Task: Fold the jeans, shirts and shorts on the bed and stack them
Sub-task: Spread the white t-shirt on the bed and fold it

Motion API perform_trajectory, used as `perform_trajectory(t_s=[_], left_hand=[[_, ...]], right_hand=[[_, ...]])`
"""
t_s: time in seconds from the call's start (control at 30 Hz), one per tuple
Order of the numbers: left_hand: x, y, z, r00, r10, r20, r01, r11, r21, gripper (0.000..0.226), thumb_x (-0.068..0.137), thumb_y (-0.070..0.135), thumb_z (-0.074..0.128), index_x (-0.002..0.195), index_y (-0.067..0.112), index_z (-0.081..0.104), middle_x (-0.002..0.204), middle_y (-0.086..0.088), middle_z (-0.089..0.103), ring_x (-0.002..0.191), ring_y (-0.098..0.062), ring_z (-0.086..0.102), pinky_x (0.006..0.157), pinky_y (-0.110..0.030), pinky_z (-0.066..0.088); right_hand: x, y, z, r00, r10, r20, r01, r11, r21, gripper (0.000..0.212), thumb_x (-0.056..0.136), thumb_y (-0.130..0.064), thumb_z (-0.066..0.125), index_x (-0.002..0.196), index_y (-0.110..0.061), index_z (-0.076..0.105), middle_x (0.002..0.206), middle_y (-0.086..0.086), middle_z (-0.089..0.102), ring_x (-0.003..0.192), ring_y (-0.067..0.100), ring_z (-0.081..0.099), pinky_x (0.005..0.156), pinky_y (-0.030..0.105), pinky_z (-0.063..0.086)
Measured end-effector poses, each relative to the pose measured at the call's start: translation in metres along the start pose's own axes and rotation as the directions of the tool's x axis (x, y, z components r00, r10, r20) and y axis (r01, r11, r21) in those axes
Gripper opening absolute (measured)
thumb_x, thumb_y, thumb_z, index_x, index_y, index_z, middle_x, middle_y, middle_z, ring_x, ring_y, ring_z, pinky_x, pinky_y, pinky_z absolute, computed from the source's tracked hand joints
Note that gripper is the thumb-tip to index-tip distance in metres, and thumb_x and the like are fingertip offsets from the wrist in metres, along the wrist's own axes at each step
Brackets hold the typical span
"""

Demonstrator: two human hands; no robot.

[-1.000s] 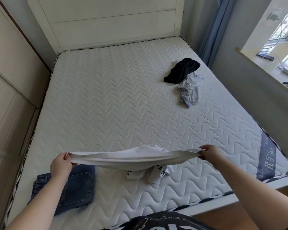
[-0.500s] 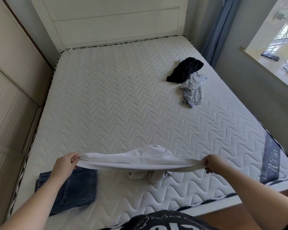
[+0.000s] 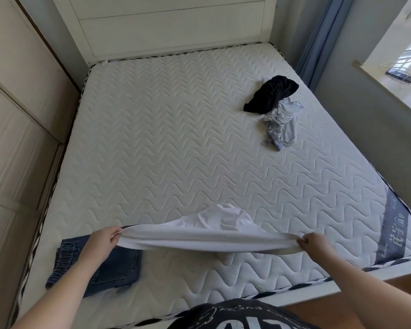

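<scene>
I see the bed [image 3: 176, 138] filling most of the view, a bare quilted mattress with a white headboard [image 3: 171, 27] at the far end and panelled wardrobe doors [image 3: 17, 138] along its left side. Across the near part of the mattress the white shirt [image 3: 207, 236] is stretched taut, its long axis running left to right, parallel to the foot edge of the bed; a rounded fold of it bulges toward the headboard and a small bit hangs below the middle. My left hand [image 3: 100, 243] pinches the shirt's left end, fingers curled tight on the cloth. My right hand [image 3: 316, 245] grips the right end the same way, thumb and fingers closed on the fabric. Under my left wrist lie the folded jeans [image 3: 119, 264], flat on the mattress near the left foot corner, waistband to the left. Far off toward the right side of the bed a crumpled black garment [image 3: 271, 93] lies touching a bunched pale grey garment [image 3: 282, 122], both well apart from the shirt. A blue curtain [image 3: 318, 39] hangs beyond them.
</scene>
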State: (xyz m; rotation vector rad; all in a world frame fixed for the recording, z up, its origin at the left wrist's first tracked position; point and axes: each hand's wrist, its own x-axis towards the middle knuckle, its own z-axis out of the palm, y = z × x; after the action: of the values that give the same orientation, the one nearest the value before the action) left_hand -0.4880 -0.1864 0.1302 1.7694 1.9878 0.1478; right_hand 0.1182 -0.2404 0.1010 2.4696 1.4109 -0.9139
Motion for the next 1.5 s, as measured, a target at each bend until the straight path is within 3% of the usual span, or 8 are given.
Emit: perform_trajectory(t_s=[0.2, 0.3, 0.47, 0.73, 0.9, 1.1, 1.23, 1.5], left_hand=[[-0.001, -0.004, 0.012, 0.992, -0.127, 0.015, 0.127, 0.992, -0.013, 0.023, 0.089, 0.003, 0.059, 0.103, 0.019, 0.069, 0.092, -0.006, 0.072, 0.079, -0.021, 0.064, 0.072, -0.035, 0.050], [0.009, 0.008, 0.011, 0.976, -0.210, 0.052, 0.213, 0.974, -0.079, 0.019, 0.095, 0.009, 0.048, 0.089, 0.020, 0.063, 0.070, -0.003, 0.068, 0.056, -0.014, 0.066, 0.060, -0.032, 0.054], [0.051, 0.052, -0.017, 0.980, -0.199, -0.025, 0.182, 0.935, -0.303, 0.028, 0.096, 0.002, 0.044, 0.105, 0.017, 0.066, 0.086, -0.008, 0.070, 0.056, -0.015, 0.069, 0.051, -0.020, 0.050], [0.162, 0.158, -0.131, 0.966, -0.112, -0.232, -0.028, 0.850, -0.527, 0.023, 0.091, -0.003, 0.053, 0.091, 0.011, 0.071, 0.095, -0.018, 0.070, 0.067, -0.020, 0.066, 0.055, -0.015, 0.056], [0.223, 0.227, -0.242, 0.927, -0.072, -0.368, -0.155, 0.820, -0.551, 0.020, 0.092, 0.001, 0.052, 0.094, 0.009, 0.071, 0.099, -0.020, 0.069, 0.081, -0.033, 0.068, 0.085, -0.044, 0.059], [0.252, 0.296, -0.370, 0.808, -0.083, -0.584, -0.235, 0.863, -0.448, 0.028, 0.096, 0.003, 0.047, 0.116, 0.003, 0.067, 0.110, -0.015, 0.067, 0.074, -0.019, 0.061, 0.047, -0.006, 0.044], [0.255, 0.320, -0.432, 0.736, -0.067, -0.673, -0.259, 0.892, -0.371, 0.031, 0.097, 0.011, 0.048, 0.121, 0.007, 0.065, 0.123, -0.014, 0.065, 0.108, -0.031, 0.061, 0.084, -0.030, 0.046], [0.280, 0.280, -0.385, 0.804, -0.101, -0.586, -0.257, 0.829, -0.497, 0.025, 0.097, 0.010, 0.052, 0.119, 0.008, 0.063, 0.113, -0.018, 0.065, 0.082, -0.020, 0.062, 0.066, -0.019, 0.046]], right_hand=[[0.007, -0.011, -0.007, 0.987, 0.136, 0.083, -0.141, 0.988, 0.058, 0.005, 0.088, -0.008, 0.062, 0.091, -0.009, 0.066, 0.091, 0.009, 0.073, 0.082, 0.023, 0.070, 0.063, 0.027, 0.054], [0.020, -0.028, -0.014, 0.987, 0.137, 0.088, -0.161, 0.887, 0.433, 0.016, 0.095, -0.005, 0.054, 0.088, -0.001, 0.068, 0.068, 0.016, 0.070, 0.057, 0.027, 0.069, 0.052, 0.030, 0.059], [0.043, -0.091, -0.063, 0.997, 0.048, -0.054, 0.009, 0.654, 0.756, 0.022, 0.094, 0.002, 0.053, 0.104, -0.004, 0.072, 0.088, 0.017, 0.067, 0.070, 0.027, 0.069, 0.072, 0.033, 0.060], [0.075, -0.217, -0.211, 0.927, -0.135, -0.350, 0.360, 0.584, 0.727, 0.019, 0.091, -0.002, 0.057, 0.099, -0.006, 0.073, 0.089, 0.014, 0.071, 0.067, 0.016, 0.070, 0.068, 0.023, 0.059], [0.082, -0.280, -0.331, 0.826, -0.199, -0.527, 0.536, 0.566, 0.626, 0.019, 0.092, -0.011, 0.058, 0.099, -0.013, 0.075, 0.082, 0.003, 0.073, 0.069, 0.013, 0.071, 0.066, 0.021, 0.059], [0.083, -0.322, -0.455, 0.729, -0.205, -0.653, 0.655, 0.488, 0.578, 0.019, 0.093, -0.015, 0.055, 0.096, -0.014, 0.073, 0.085, 0.006, 0.073, 0.083, 0.021, 0.072, 0.083, 0.033, 0.058], [0.087, -0.333, -0.512, 0.670, -0.165, -0.724, 0.703, 0.453, 0.548, 0.025, 0.096, -0.020, 0.051, 0.107, -0.012, 0.072, 0.085, 0.004, 0.070, 0.068, 0.012, 0.062, 0.059, 0.019, 0.047], [0.127, -0.311, -0.488, 0.764, -0.153, -0.627, 0.632, 0.371, 0.680, 0.024, 0.097, -0.019, 0.056, 0.115, -0.009, 0.069, 0.098, 0.009, 0.072, 0.089, 0.021, 0.070, 0.086, 0.034, 0.057]])
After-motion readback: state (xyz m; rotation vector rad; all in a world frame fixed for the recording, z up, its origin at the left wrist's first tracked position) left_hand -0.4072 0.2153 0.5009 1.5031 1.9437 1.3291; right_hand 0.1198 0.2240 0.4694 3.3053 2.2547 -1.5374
